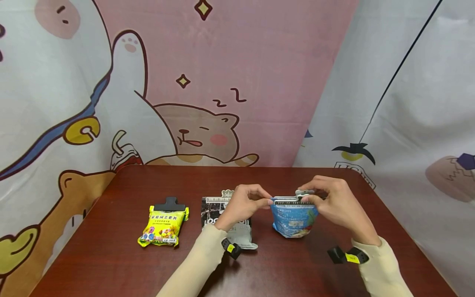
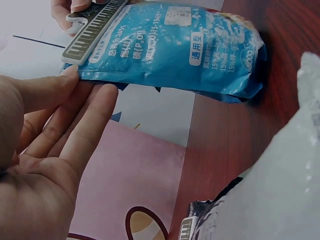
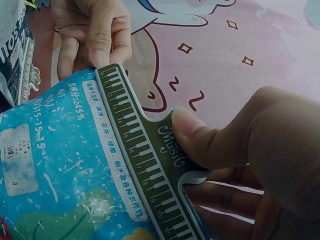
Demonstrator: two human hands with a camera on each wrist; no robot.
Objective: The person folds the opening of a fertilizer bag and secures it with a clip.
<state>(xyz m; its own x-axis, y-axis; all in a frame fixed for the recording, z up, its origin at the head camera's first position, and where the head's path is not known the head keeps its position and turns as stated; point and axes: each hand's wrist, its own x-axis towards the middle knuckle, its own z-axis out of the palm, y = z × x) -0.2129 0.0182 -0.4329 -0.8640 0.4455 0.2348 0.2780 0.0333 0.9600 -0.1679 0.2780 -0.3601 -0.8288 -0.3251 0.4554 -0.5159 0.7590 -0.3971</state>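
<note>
A blue bag with white print stands on the table, its top edge under a piano-key clip marked "Music". My right hand pinches the clip's handle, thumb on its printed face and the other fingers behind. At the bag's other top corner, my left hand pinches the blue film between thumb and fingers, close to the clip's end. Behind my left forearm lies a black and grey bag with a similar piano-key clip, partly hidden by that hand.
A yellow bag with flower pictures lies on the left of the brown table, a black clip across its top. A printed cloth with cartoon animals hangs behind the table. Black straps with yellow labels circle both wrists.
</note>
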